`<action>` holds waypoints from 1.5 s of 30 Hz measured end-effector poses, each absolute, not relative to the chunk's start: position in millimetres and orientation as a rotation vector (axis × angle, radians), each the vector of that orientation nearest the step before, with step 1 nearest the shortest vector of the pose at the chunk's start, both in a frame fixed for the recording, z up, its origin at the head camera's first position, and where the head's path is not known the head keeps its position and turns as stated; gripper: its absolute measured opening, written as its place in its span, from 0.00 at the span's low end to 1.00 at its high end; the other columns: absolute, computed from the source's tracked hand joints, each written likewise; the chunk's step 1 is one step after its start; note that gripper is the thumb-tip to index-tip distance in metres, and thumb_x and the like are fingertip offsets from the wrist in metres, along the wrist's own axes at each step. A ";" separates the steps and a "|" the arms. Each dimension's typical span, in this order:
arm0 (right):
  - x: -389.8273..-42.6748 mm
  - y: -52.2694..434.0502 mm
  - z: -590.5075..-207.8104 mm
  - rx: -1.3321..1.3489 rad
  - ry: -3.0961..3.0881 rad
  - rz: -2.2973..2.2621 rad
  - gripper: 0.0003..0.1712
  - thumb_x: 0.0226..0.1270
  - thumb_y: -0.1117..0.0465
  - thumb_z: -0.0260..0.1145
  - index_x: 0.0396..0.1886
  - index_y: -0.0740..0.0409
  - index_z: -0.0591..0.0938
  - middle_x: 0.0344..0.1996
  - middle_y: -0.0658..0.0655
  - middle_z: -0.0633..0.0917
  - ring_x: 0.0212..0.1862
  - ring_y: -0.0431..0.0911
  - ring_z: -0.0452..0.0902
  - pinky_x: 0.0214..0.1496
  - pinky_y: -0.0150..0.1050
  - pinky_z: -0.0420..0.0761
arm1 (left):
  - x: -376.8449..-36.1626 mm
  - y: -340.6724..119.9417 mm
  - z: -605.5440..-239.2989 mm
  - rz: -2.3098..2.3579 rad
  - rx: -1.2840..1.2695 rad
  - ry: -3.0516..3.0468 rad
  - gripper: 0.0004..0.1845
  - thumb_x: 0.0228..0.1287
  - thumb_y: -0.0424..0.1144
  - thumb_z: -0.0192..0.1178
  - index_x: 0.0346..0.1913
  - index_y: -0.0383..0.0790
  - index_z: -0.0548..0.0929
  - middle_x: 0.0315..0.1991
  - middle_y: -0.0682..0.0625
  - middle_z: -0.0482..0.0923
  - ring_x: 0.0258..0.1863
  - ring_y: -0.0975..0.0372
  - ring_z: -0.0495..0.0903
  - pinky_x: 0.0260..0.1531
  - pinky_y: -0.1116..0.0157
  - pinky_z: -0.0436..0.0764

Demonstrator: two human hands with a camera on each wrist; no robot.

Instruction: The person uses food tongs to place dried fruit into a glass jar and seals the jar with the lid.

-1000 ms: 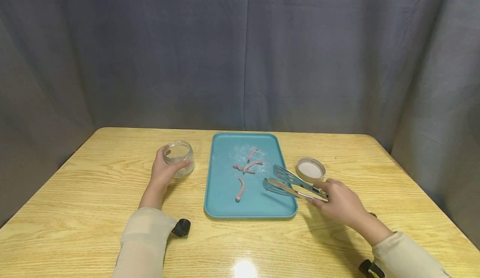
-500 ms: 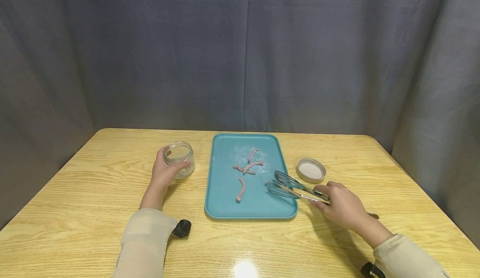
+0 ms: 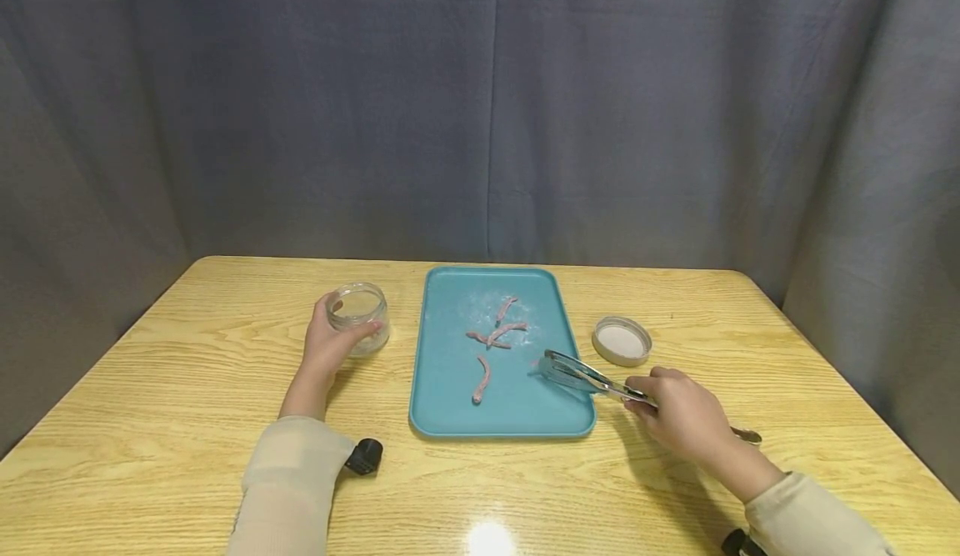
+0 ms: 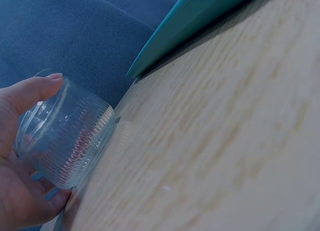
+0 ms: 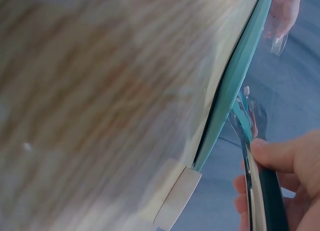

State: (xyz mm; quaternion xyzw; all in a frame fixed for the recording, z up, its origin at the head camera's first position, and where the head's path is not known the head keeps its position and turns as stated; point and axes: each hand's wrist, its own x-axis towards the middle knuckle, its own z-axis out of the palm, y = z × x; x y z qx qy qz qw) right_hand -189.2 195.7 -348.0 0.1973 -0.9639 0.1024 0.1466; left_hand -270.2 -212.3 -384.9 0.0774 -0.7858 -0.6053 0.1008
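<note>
Right hand (image 3: 678, 414) squeezes the tongs (image 3: 581, 373) — blades now pressed together, lowered to the tray (image 3: 450, 389) at centre; left hand (image 3: 322, 348) curls round the jar (image 3: 358, 316).

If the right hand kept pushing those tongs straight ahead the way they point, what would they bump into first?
Probably the pink strips on the teal tray. The right hand aims the tongs up-left toward them, though depth is uncertain.
</note>
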 end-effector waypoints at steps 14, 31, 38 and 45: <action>-187.3 196.6 -347.4 0.530 -2.753 0.266 0.04 0.49 0.65 0.66 0.22 0.52 0.79 0.14 0.46 0.64 0.16 0.39 0.57 0.12 0.33 0.59 | -270.4 -212.1 -383.6 -1.799 0.217 -2.317 0.49 0.45 0.41 0.66 0.66 0.44 0.45 0.64 0.44 0.47 0.60 0.46 0.49 0.54 0.51 0.57; -191.5 194.8 -331.2 0.533 -2.700 0.309 0.07 0.50 0.65 0.66 0.31 0.59 0.83 0.15 0.47 0.67 0.15 0.39 0.58 0.12 0.33 0.61 | -270.9 -212.6 -384.0 -1.798 0.214 -2.322 0.49 0.45 0.41 0.66 0.66 0.43 0.44 0.64 0.44 0.47 0.60 0.45 0.48 0.54 0.50 0.56; -197.2 192.2 -318.0 0.526 -2.655 0.319 0.06 0.50 0.65 0.65 0.30 0.58 0.82 0.15 0.47 0.68 0.15 0.40 0.58 0.12 0.34 0.60 | -270.3 -212.6 -384.7 -1.804 0.205 -2.316 0.49 0.45 0.40 0.66 0.66 0.43 0.44 0.64 0.43 0.47 0.60 0.45 0.48 0.54 0.50 0.56; -207.2 187.3 -300.8 0.513 -2.613 0.340 0.04 0.51 0.64 0.64 0.29 0.57 0.82 0.14 0.48 0.68 0.15 0.41 0.59 0.12 0.35 0.59 | -270.2 -212.1 -384.3 -1.808 0.220 -2.314 0.49 0.45 0.41 0.66 0.66 0.44 0.45 0.64 0.44 0.47 0.60 0.46 0.49 0.54 0.51 0.57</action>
